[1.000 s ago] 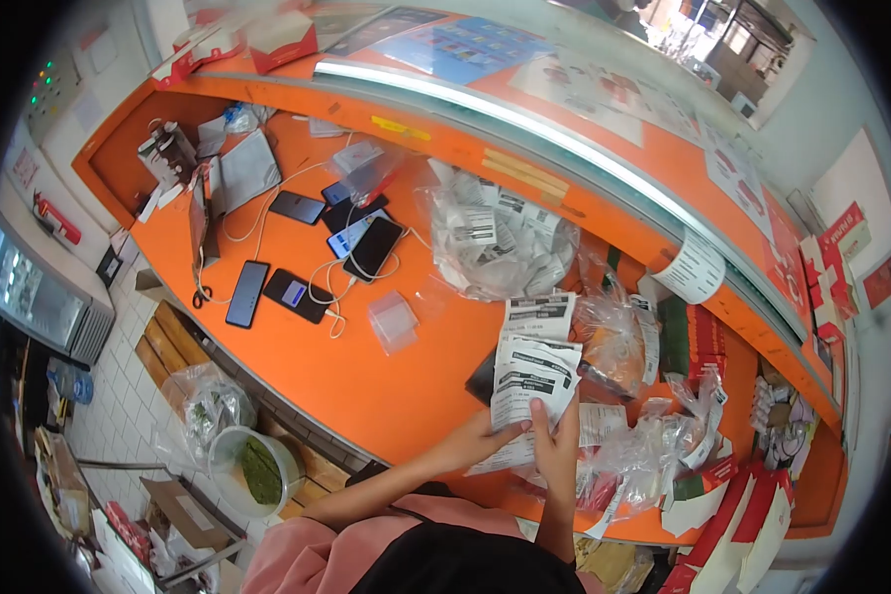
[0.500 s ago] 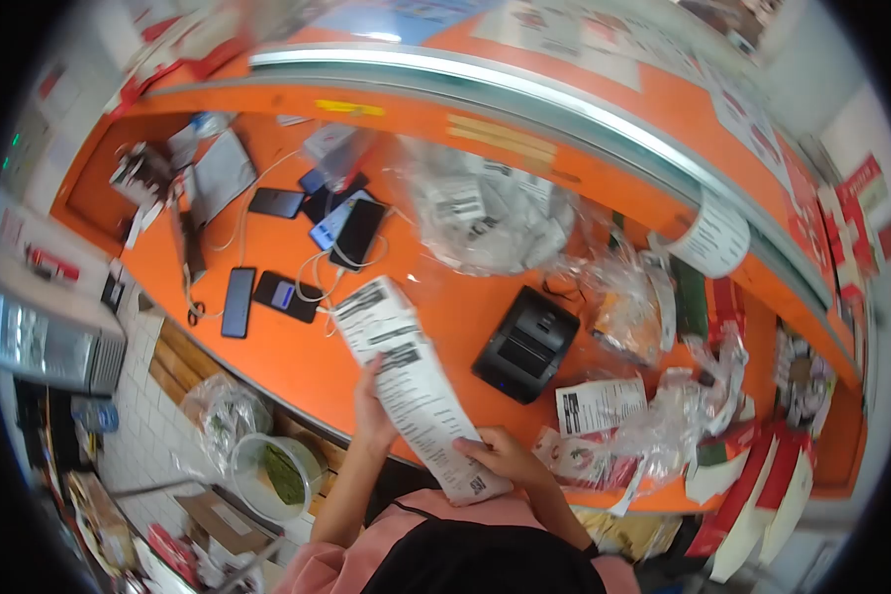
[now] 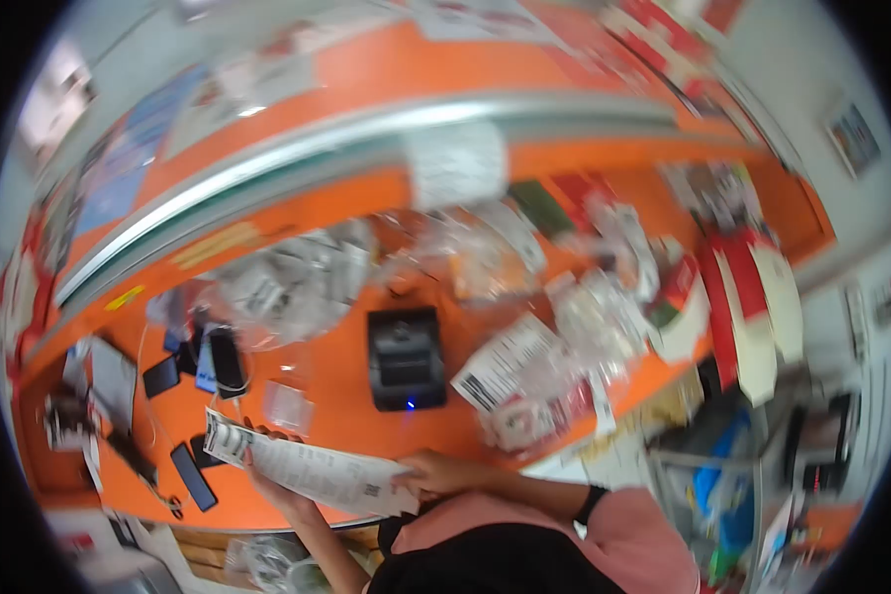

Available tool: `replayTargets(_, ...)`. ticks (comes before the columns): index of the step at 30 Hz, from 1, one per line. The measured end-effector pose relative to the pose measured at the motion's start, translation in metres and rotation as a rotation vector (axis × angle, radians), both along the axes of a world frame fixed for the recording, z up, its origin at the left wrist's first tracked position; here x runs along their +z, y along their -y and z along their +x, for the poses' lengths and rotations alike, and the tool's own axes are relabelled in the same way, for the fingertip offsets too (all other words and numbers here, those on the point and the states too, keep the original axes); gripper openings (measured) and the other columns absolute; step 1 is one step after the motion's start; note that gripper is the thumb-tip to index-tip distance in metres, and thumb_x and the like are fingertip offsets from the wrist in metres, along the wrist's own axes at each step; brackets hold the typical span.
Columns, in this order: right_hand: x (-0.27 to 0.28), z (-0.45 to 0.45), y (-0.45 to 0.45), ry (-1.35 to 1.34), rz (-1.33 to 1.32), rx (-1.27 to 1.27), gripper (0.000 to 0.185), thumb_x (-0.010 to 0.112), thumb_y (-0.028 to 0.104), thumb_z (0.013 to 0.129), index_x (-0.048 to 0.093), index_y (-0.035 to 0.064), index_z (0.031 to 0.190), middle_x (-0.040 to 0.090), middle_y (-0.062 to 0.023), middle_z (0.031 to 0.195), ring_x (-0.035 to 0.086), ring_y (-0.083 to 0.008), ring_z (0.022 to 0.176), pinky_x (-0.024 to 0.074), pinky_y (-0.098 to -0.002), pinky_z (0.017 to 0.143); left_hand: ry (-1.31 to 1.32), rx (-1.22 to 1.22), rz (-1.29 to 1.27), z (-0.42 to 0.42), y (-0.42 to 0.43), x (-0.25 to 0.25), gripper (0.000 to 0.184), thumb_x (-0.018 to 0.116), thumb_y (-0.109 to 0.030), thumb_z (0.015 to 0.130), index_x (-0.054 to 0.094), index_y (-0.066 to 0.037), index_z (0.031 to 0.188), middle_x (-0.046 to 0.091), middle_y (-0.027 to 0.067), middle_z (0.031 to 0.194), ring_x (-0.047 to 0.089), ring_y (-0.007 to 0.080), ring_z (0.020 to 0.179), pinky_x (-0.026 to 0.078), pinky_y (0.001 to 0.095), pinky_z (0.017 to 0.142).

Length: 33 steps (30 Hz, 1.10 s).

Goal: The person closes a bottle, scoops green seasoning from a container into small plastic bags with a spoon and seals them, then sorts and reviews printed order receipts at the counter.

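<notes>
A long printed paper receipt (image 3: 312, 473) stretches between my two hands, lying nearly level across the front of the orange counter (image 3: 351, 436). My left hand (image 3: 272, 483) is closed on its left part, with the fingertips partly hidden behind the paper. At the right end, my right hand (image 3: 435, 473) pinches the receipt's edge. Beyond the paper stands a black receipt printer (image 3: 406, 358) with a blue light. A small clear packet (image 3: 288, 406) lies just behind the receipt. Motion blur makes the print unreadable.
Several phones with white cables, including one dark phone (image 3: 194, 476), lie at the left near scissors (image 3: 174, 507). A plastic bag of papers (image 3: 292, 287) sits at the back. Another printed slip (image 3: 505, 362) and clear bags (image 3: 599, 322) are on the right, beside red-and-white cartons (image 3: 752, 307).
My view has swung to the right. The receipt has turned from steeply slanted to nearly level, with both hands still on it. More of the room's right side now shows.
</notes>
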State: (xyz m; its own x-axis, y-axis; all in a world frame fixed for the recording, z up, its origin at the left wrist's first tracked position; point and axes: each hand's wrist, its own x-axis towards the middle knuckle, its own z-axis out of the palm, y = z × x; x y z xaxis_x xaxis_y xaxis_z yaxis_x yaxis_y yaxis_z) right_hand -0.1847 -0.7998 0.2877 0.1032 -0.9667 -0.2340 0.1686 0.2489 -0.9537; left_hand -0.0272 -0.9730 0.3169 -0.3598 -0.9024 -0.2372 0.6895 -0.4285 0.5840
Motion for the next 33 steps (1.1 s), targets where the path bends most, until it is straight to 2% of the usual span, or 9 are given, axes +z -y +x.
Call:
replayTargets(4, 0.007, 0.001, 0.003, -0.045, -0.120, -0.141, 0.024, 0.050, 0.020, 0.092, 0.053, -0.0028, 0.099, 0.052, -0.0061, 0.056, 0.048, -0.0090, 0.041, 0.0358, -0.0231, 0.039, -0.064, -0.145, 0.021, -0.024, -0.011, 0.003, 0.045, 0.047, -0.021, 0.087, 0.037, -0.009, 0.130, 0.051, 0.0010, 0.099, 0.052, 0.0116, 0.083, 0.046, 0.0354, 0.075)
replayTargets(7, 0.010, 0.004, -0.007, 0.057, 0.129, -0.215, 0.029, 0.055, 0.019, 0.087, 0.052, -0.0018, 0.107, 0.058, -0.0098, 0.065, 0.052, -0.0133, 0.043, 0.0406, -0.0267, 0.039, -0.213, -0.171, 0.074, -0.024, -0.011, -0.004, 0.041, 0.046, -0.018, 0.089, 0.039, -0.007, 0.128, 0.046, -0.0010, 0.087, 0.043, 0.0091, 0.072, 0.042, 0.0301, 0.069)
replayTargets(11, 0.017, 0.001, -0.020, 0.103, 0.127, -0.108, 0.036, 0.052, 0.018, 0.090, 0.043, -0.0058, 0.116, 0.059, -0.0136, 0.074, 0.058, -0.0139, 0.051, 0.0469, -0.0250, 0.047, -0.271, -0.200, 0.024, -0.021, -0.012, -0.004, 0.038, 0.046, -0.016, 0.088, 0.042, -0.005, 0.124, 0.047, -0.0009, 0.088, 0.044, 0.0084, 0.075, 0.043, 0.0272, 0.072)
replayTargets(13, 0.011, 0.004, -0.023, 0.367, 0.105, -0.002, 0.040, 0.054, 0.017, 0.090, 0.040, -0.0062, 0.120, 0.059, -0.0142, 0.077, 0.060, -0.0146, 0.058, 0.0487, -0.0253, 0.052, -0.239, -0.186, 0.019, -0.020, -0.015, -0.001, 0.038, 0.046, -0.016, 0.088, 0.041, -0.006, 0.124, 0.047, -0.0010, 0.088, 0.045, 0.0085, 0.075, 0.043, 0.0267, 0.071)
replayTargets(17, 0.014, 0.006, -0.020, 0.403, 0.111, -0.097, 0.032, 0.055, 0.014, 0.087, 0.050, -0.0090, 0.108, 0.062, -0.0122, 0.072, 0.061, -0.0161, 0.056, 0.0474, -0.0259, 0.050, -0.077, -0.088, -0.003, -0.029, -0.026, 0.022, 0.036, 0.047, -0.018, 0.087, 0.041, -0.006, 0.121, 0.046, -0.0012, 0.087, 0.045, 0.0084, 0.074, 0.043, 0.0261, 0.070)
replayTargets(22, 0.036, -0.003, -0.016, 0.305, 0.024, -0.123, 0.032, 0.054, 0.007, 0.086, 0.048, -0.0068, 0.114, 0.063, -0.0128, 0.075, 0.064, -0.0173, 0.061, 0.0518, -0.0279, 0.054, -0.167, -0.146, -0.007, -0.025, -0.032, 0.018, 0.027, 0.047, -0.019, 0.088, 0.043, -0.008, 0.113, 0.044, -0.0011, 0.085, 0.044, 0.0079, 0.072, 0.042, 0.0274, 0.070)
replayTargets(26, 0.006, 0.004, -0.019, 0.165, -0.005, -0.007, 0.038, 0.052, 0.014, 0.090, 0.041, -0.0020, 0.124, 0.060, -0.0113, 0.076, 0.062, -0.0147, 0.062, 0.0492, -0.0233, 0.054, -0.266, -0.201, -0.087, -0.012, -0.027, 0.017, 0.023, 0.045, -0.019, 0.090, 0.043, -0.010, 0.111, 0.043, -0.0012, 0.084, 0.043, 0.0080, 0.071, 0.041, 0.0284, 0.069)
replayTargets(31, 0.012, 0.011, -0.017, 0.286, -0.040, -0.046, 0.037, 0.053, 0.016, 0.090, 0.044, -0.0031, 0.121, 0.062, -0.0114, 0.076, 0.062, -0.0147, 0.061, 0.0495, -0.0238, 0.053, -0.031, -0.062, -0.019, -0.023, -0.041, 0.039, 0.031, 0.047, -0.031, 0.086, 0.042, -0.013, 0.111, 0.043, 0.0003, 0.085, 0.044, 0.0119, 0.070, 0.043, 0.0329, 0.065)
replayTargets(33, 0.013, 0.013, -0.014, 0.372, 0.019, -0.062, 0.034, 0.054, 0.015, 0.089, 0.047, -0.0037, 0.116, 0.061, -0.0096, 0.073, 0.062, -0.0135, 0.063, 0.0494, -0.0232, 0.055, -0.073, -0.083, -0.040, -0.022, -0.043, 0.035, 0.030, 0.048, -0.030, 0.086, 0.042, -0.013, 0.110, 0.043, 0.0003, 0.085, 0.044, 0.0120, 0.070, 0.043, 0.0337, 0.064)
